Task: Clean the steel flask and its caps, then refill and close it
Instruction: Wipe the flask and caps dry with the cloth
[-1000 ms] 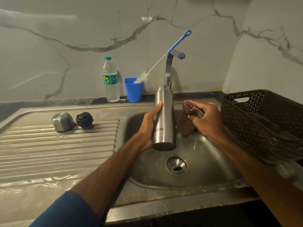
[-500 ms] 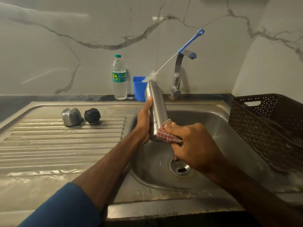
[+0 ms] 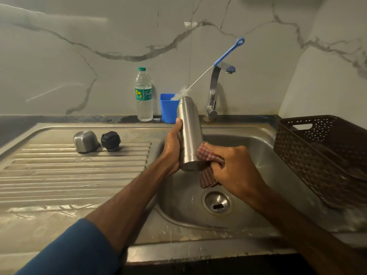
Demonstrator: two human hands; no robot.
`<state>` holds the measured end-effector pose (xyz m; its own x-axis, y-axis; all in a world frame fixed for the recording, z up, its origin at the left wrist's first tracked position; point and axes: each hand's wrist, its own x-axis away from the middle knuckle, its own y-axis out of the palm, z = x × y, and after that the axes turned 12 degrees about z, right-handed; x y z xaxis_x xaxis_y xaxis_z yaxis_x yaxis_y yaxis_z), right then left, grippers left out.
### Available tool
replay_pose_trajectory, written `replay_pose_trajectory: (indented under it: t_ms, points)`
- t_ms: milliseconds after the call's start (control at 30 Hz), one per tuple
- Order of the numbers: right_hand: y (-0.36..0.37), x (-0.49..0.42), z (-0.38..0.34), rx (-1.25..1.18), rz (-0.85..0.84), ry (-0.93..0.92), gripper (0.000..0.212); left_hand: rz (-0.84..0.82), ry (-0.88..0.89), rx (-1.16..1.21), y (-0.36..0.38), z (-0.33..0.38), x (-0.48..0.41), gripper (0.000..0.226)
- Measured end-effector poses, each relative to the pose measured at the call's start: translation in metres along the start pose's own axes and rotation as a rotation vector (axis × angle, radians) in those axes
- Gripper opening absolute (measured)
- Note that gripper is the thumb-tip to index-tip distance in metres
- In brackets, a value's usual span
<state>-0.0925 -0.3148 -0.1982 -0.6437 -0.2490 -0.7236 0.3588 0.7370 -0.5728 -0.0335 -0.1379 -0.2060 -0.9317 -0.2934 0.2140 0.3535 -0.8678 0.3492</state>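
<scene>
Right hand (image 3: 236, 169), clutching the checked cloth (image 3: 208, 155), moved against the steel flask (image 3: 189, 126) low down while left hand (image 3: 171, 147) gripped its body, so outer wiping had likely begun.

i am seeing the steel drainboard (image 3: 59, 175) carrying a steel cap (image 3: 85, 141) and a black cap (image 3: 110, 140), lying just beside each other. on the dark ledge (image 3: 59, 119) behind, a water bottle (image 3: 143, 96) and a blue cup (image 3: 167, 110) are standing near each other. a brown basket (image 3: 317, 155) is sitting right of the basin (image 3: 178, 205).
</scene>
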Motion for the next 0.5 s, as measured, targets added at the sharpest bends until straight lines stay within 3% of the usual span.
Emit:
replay_pose_trajectory:
  t_ms: [133,300,433,500]
  points:
    - [0.003,0.003,0.009,0.017,0.066,0.01,0.051,-0.02,-0.026,0.009,0.006,-0.005,0.005,0.067]
    - [0.016,0.004,-0.008,-0.114,0.088,-0.114,0.06,-0.04,-0.076,0.088,0.0,-0.001,0.003,0.062]
    - [0.016,-0.005,0.013,-0.14,0.082,0.1,0.059,-0.069,-0.071,0.059,0.004,0.0,0.008,0.061]
    - [0.013,-0.003,0.019,-0.132,0.076,0.117,0.056,-0.072,-0.074,0.052,0.008,0.0,0.012,0.06]
